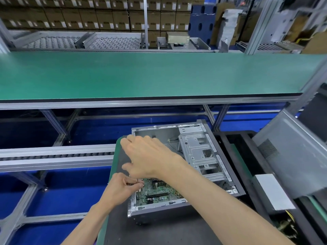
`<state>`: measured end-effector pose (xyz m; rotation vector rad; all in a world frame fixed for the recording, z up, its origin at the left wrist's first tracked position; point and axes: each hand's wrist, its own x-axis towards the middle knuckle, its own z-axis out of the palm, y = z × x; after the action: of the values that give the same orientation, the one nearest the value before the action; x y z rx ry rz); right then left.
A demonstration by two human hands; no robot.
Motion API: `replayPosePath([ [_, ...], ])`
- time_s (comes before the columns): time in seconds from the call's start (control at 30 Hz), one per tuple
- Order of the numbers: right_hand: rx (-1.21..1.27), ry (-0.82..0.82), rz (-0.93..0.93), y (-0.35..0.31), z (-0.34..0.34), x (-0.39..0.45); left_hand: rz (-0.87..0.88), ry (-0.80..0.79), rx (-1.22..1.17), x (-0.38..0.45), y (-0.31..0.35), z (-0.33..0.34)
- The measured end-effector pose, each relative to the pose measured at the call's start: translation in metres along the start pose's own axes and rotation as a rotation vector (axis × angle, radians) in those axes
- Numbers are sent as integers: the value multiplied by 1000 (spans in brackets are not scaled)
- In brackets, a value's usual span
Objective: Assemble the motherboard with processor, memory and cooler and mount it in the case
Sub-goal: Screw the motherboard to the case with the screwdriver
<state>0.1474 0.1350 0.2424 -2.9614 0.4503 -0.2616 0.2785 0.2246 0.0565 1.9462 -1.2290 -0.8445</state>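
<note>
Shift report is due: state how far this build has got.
Done: the motherboard already lies inside the open case. In hand: the left hand pinches its edge; the right hand reaches over. Left: no cooler shows; fastening cannot be judged.

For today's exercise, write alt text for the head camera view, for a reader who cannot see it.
A person's two bare hands work inside an open computer case holding a green motherboard: the left hand pinches something at the board's edge, the right hand reaches across above it. Behind runs a long green workbench.
</note>
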Motion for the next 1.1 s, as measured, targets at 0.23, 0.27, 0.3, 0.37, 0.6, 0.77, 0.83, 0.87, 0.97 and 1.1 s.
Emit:
replayPosePath([
  [0.23,-123,74,34,-3,5,1,2,2,3,1,1,0],
  [0.27,-145,91,42,-3,6,1,5,-3,7,1,1,0],
  [0.3,-152,90,42,-3,5,1,10,-6,10,1,1,0],
  [0.37,-89,46,26,-2,2,1,16,-4,2,1,1,0],
  [0.6,-203,71,39,-7,3,2,19,-7,-14,1,-1,-1],
  [0.77,-86,25,23,-4,2,4,-22,0,-64,0,-2,-1],
  [0.83,-25,-26,-11,-3,-3,3,-45,1,-92,-1,1,-2],
  [0.87,-33,-32,-8,-3,-3,3,-41,-6,-90,0,1,-2],
  [0.97,-138,36,40,-3,4,3,-17,-33,-45,2,0,-2],
  [1.1,-124,67,45,-1,7,4,-27,-28,-22,1,3,-3],
])
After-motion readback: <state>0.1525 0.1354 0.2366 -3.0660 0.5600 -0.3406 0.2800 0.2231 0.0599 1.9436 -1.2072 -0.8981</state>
